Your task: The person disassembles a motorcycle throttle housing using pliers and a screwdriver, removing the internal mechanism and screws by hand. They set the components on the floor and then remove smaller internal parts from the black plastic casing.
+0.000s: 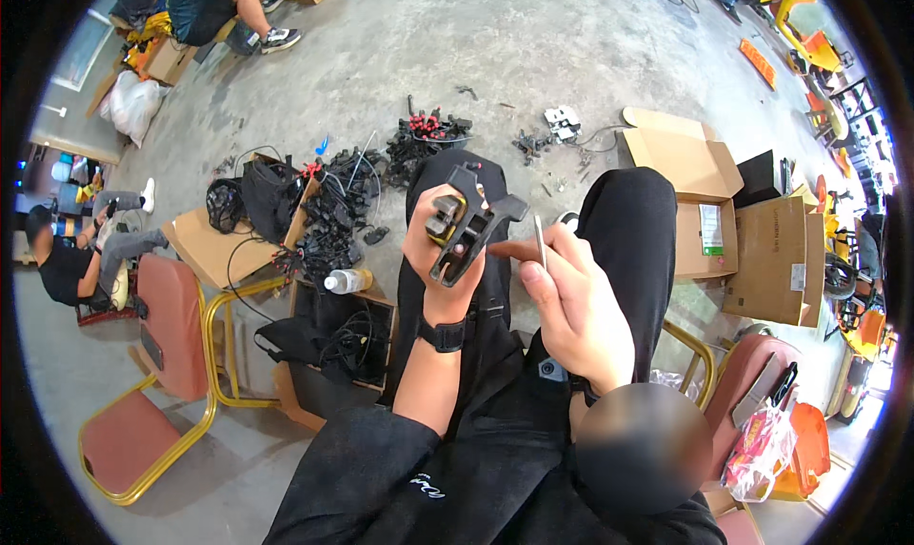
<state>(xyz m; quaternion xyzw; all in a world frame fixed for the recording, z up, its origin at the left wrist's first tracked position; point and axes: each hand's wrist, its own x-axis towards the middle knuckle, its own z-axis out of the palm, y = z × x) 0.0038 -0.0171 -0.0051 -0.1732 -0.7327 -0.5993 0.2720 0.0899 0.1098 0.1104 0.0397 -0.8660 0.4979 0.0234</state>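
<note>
My left hand is closed around a black bracket-like part with several arms and an open slot, held up above my lap. A small yellowish bit shows beside the part's upper left side. My right hand pinches a slim silvery metal tool between thumb and fingers, pointing upward; its exact kind cannot be made out. One finger of that hand reaches left toward the part's lower right edge, and I cannot tell whether it touches. My palm hides the lower end of the tool.
Piles of black parts and red-tipped black pieces lie on the concrete floor. A clear bottle is left of my knees. Cardboard boxes stand on the right, and chairs on both sides. Other people sit farther off.
</note>
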